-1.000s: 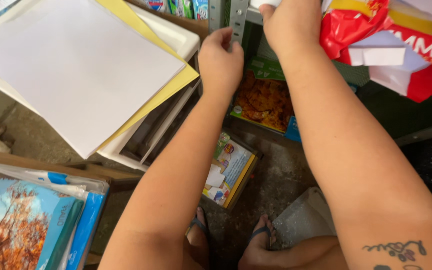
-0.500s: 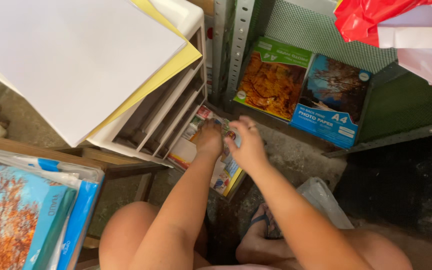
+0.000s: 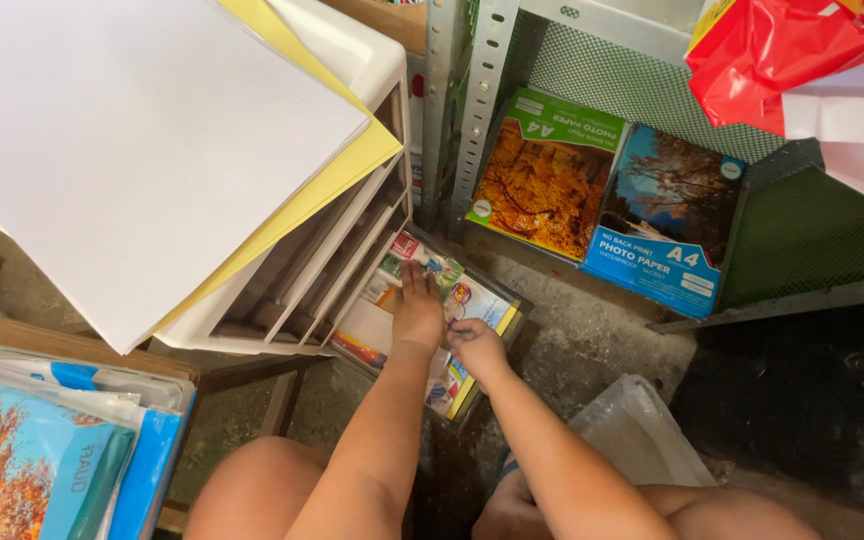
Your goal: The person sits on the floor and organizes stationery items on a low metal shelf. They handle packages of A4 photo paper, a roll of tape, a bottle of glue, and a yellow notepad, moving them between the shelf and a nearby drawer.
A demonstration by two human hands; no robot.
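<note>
Paper packet [image 3: 432, 330] lies on the floor, at 6 o'clock from the shelf; left hand [image 3: 418, 312] flat on it, right hand [image 3: 476, 345] pinching its edge, not yet lifted.

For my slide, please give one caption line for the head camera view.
Both hands, left hand and right hand, rest on a colourful paper pack on the floor beside a white tray rack.

Glossy paper packs [image 3: 430, 325] on rough concrete floor [image 3: 592, 350]; matt white sheets [image 3: 122, 150], perforated metal shelf post [image 3: 482, 90], shiny red plastic bag [image 3: 772, 70].
</note>
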